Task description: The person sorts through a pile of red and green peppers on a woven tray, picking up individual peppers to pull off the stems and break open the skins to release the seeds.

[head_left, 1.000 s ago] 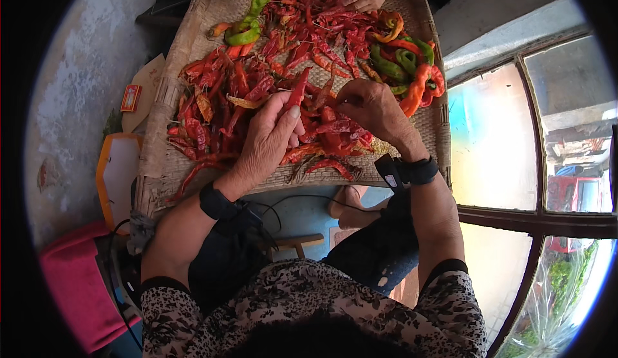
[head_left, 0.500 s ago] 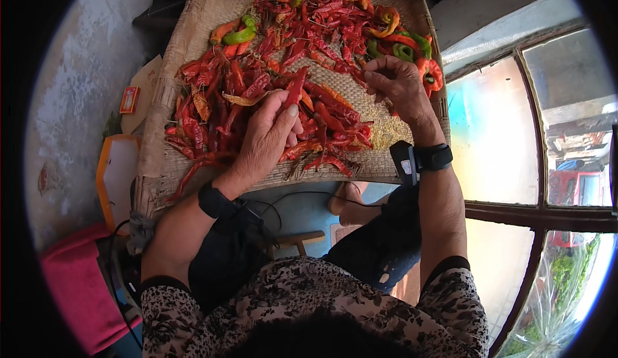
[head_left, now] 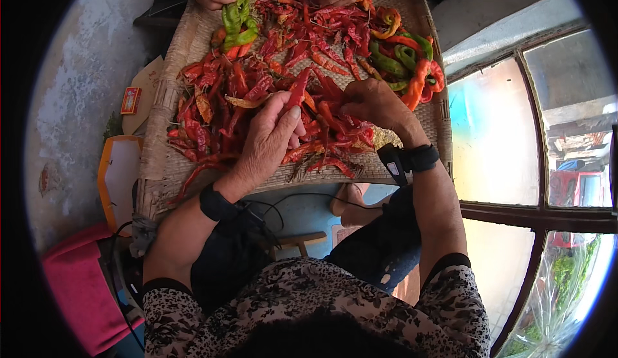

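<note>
Small red packet (head_left: 131, 99): rectangular, flat, red with a yellowish printed panel at its centre. It lies on the grey floor left of the woven tray (head_left: 168, 165), well clear of the heap of peppers. Its long side runs roughly up and down in the view.

Beige card sheet (head_left: 147, 91): pale, unprinted side up, angular outline. It sits just right of the red packet, touching or partly tucked under the tray's left edge; which of the two cannot be told.

Orange-rimmed white panel (head_left: 116, 174): rounded corners, blank white face, below the packet beside the tray. Whether it is a screen or a lid cannot be told.
</note>
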Demonstrator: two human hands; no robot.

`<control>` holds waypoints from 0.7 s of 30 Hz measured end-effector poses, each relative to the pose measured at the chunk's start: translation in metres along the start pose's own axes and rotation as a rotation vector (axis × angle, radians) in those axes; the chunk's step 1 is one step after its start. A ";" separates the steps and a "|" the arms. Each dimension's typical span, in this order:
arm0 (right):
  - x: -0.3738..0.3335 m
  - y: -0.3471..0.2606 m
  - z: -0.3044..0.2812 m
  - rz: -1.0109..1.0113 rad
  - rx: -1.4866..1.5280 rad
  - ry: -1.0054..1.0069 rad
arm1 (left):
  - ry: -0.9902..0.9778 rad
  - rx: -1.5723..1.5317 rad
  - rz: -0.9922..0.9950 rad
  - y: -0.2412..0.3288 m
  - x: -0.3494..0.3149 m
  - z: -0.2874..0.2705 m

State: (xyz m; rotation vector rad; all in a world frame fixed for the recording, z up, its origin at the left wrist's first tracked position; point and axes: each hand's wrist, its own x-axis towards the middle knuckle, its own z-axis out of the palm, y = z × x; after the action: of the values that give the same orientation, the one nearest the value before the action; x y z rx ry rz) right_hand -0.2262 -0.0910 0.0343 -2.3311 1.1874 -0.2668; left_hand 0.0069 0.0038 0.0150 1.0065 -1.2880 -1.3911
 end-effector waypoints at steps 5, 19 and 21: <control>-0.007 -0.010 -0.028 0.142 0.362 -0.066 | 0.008 0.010 -0.034 -0.003 0.001 0.000; 0.015 0.018 0.038 0.169 -0.231 0.238 | -0.003 0.004 -0.011 -0.005 0.002 0.000; 0.016 0.016 0.039 0.101 -0.207 0.266 | 0.003 0.007 -0.006 -0.005 0.001 -0.002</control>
State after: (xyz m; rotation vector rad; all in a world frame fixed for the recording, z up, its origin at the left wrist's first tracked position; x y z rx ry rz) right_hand -0.2127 -0.0985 -0.0085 -2.4586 1.5205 -0.4482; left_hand 0.0077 0.0029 0.0098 1.0179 -1.2888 -1.3900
